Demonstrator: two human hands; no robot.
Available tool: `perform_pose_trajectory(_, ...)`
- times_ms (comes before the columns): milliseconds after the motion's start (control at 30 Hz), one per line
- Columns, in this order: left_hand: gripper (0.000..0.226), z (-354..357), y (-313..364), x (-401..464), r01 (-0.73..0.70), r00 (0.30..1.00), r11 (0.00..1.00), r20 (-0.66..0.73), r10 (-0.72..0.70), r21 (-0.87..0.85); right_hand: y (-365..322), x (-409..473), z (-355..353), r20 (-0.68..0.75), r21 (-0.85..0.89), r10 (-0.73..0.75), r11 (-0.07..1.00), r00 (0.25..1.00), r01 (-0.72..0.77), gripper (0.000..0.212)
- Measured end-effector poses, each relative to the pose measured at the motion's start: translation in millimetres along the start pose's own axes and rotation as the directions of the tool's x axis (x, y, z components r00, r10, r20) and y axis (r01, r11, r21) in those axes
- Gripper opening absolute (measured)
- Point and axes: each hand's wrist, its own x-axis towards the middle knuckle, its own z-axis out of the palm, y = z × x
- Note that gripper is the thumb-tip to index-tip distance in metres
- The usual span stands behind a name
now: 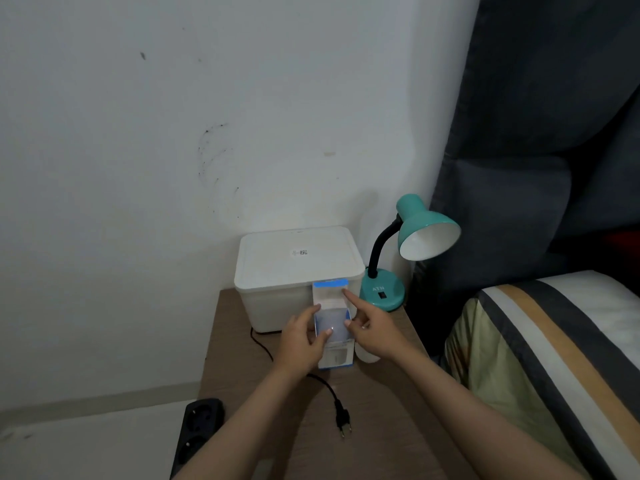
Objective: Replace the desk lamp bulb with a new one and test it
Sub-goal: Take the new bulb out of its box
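A blue and white bulb box [335,358] stands on the wooden table [381,427] with its top flap [329,294] raised. A white bulb [331,323] shows inside the mouth. My left hand [303,341] grips the box's left side, thumb at the opening. My right hand [369,329] rests on the right edge, its index finger touching the flap. Another white bulb [367,356] lies on the table, mostly hidden under my right wrist. The teal desk lamp [408,251] stands behind; its shade [431,242] looks empty.
A white lidded storage bin [298,271] sits against the wall behind the box. The lamp's black cord ends in an unplugged plug [344,422] on the table. A black power strip [199,431] lies on the floor at left. A bed with a striped pillow [554,341] borders the right.
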Motion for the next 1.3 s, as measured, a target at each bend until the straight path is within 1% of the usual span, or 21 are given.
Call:
perform_pose_trajectory(167, 0.08, -9, -7, 3, 0.033, 0.98, 0.998, 0.199, -0.022, -0.053, -7, -2, -2, 0.067, -0.046, -0.002, 0.999, 0.998, 0.005, 0.07)
perform_pose_trajectory(267, 0.088, -14, -5, 3, 0.091, 0.949, 0.994, 0.309, -0.066, -0.066, -8, -5, -2, 0.074, -0.076, 0.0, 0.997, 0.997, 0.006, 0.078)
perform_pose_trajectory(333, 0.088, -16, -3, 3, 0.12, 0.939, 0.989, 0.334, -0.087, -0.081, -7, -6, -2, 0.035, -0.136, -0.029, 0.99, 0.999, 0.033, 0.078)
perform_pose_trajectory(400, 0.09, -17, -2, 3, 0.154, 0.929, 0.982, 0.354, -0.107, -0.107, -7, -7, -1, -0.054, -0.223, -0.11, 0.97, 0.992, 0.095, 0.07)
perform_pose_trajectory(433, 0.091, -18, -2, 4, 0.166, 0.924, 0.98, 0.364, -0.115, -0.113, -9, -7, -1, -0.075, -0.237, -0.149, 0.963, 0.986, 0.127, 0.065)
perform_pose_trajectory(500, 0.094, -20, -1, 4, 0.182, 0.917, 0.975, 0.379, -0.121, -0.129, -12, -6, 0, -0.049, -0.252, -0.179, 0.954, 0.983, 0.161, 0.059)
perform_pose_trajectory(600, 0.094, -23, 4, 3, 0.207, 0.909, 0.966, 0.396, -0.13, -0.157, -12, -2, 2, 0.041, -0.311, -0.109, 0.943, 0.993, 0.116, 0.058)
perform_pose_trajectory(667, 0.093, -25, 7, 2, 0.212, 0.909, 0.963, 0.395, -0.132, -0.167, -13, 3, 5, 0.076, -0.351, -0.059, 0.933, 0.995, 0.083, 0.059)
perform_pose_trajectory(767, 0.095, -26, 8, 2, 0.199, 0.911, 0.969, 0.393, -0.127, -0.149, -19, 8, 7, 0.103, -0.395, -0.034, 0.916, 0.994, 0.073, 0.06)
perform_pose_trajectory(867, 0.094, -27, 7, 2, 0.211, 0.911, 0.963, 0.391, -0.131, -0.167, -21, 12, 8, 0.104, -0.441, -0.028, 0.895, 0.994, 0.072, 0.058)
perform_pose_trajectory(967, 0.094, -26, 7, 0, 0.21, 0.914, 0.96, 0.385, -0.127, -0.182, -21, 10, 6, 0.069, -0.418, -0.044, 0.906, 0.997, 0.069, 0.053)
perform_pose_trajectory(1133, 0.093, -27, 10, -2, 0.195, 0.922, 0.963, 0.37, -0.116, -0.186, -26, 2, -1, -0.053, -0.304, -0.133, 0.946, 0.99, 0.111, 0.052)
perform_pose_trajectory(1200, 0.092, -28, 12, -3, 0.195, 0.924, 0.963, 0.364, -0.116, -0.187, -29, -1, -5, -0.092, -0.229, -0.14, 0.967, 0.986, 0.116, 0.049)
perform_pose_trajectory(1300, 0.092, -27, 11, -3, 0.214, 0.921, 0.958, 0.366, -0.132, -0.193, -38, -5, -15, -0.204, -0.07, -0.151, 0.988, 0.967, 0.139, 0.034)
